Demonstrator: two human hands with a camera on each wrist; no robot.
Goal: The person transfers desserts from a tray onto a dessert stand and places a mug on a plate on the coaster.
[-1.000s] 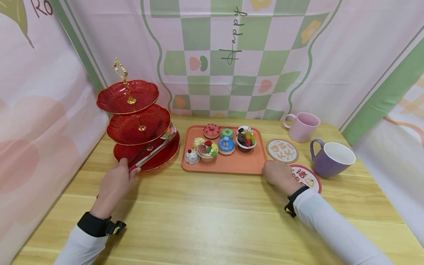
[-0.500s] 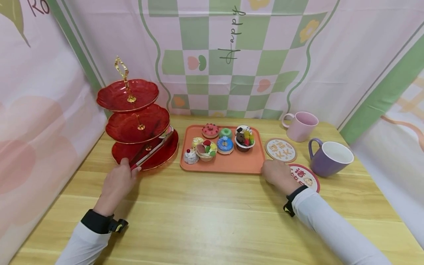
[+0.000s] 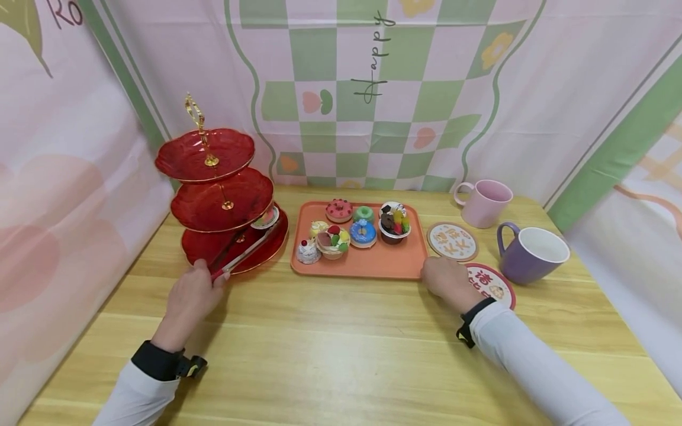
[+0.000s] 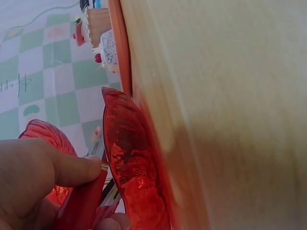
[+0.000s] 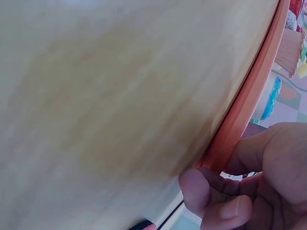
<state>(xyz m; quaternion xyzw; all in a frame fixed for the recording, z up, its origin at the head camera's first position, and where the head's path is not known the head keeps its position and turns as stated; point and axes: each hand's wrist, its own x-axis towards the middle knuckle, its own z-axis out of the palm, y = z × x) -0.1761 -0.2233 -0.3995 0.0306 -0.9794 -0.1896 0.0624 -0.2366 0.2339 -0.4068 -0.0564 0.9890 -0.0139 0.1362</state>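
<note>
My left hand (image 3: 193, 297) holds a pair of red-handled tongs (image 4: 82, 203), gripped between thumb and fingers. Their metal arms stand spread over the bottom plate (image 3: 272, 251) of a three-tier red stand (image 3: 205, 155). Beside the tips sits a small white-cupped cake (image 3: 266, 218), partly hidden under the middle tier. My right hand (image 3: 444, 277) pinches the near right corner of an orange tray (image 3: 373, 267). On the tray lie a pink donut (image 3: 339, 210), a blue donut (image 3: 363, 234), a green ring (image 3: 364, 214), a fruit tart (image 3: 333, 241), a chocolate cupcake (image 3: 394, 228) and small cream cakes (image 3: 308, 252).
Right of the tray are two round coasters, an orange-lettered one (image 3: 453, 241) and a red-rimmed one (image 3: 492, 284). A pink mug (image 3: 486, 204) and a purple mug (image 3: 534, 255) stand beyond them. A patterned cloth (image 3: 383, 136) hangs behind the wooden table (image 3: 319, 355).
The tongs' arms have spread and drawn back slightly toward me, and more of the cake on the bottom plate shows. My right hand stays at the tray corner.
</note>
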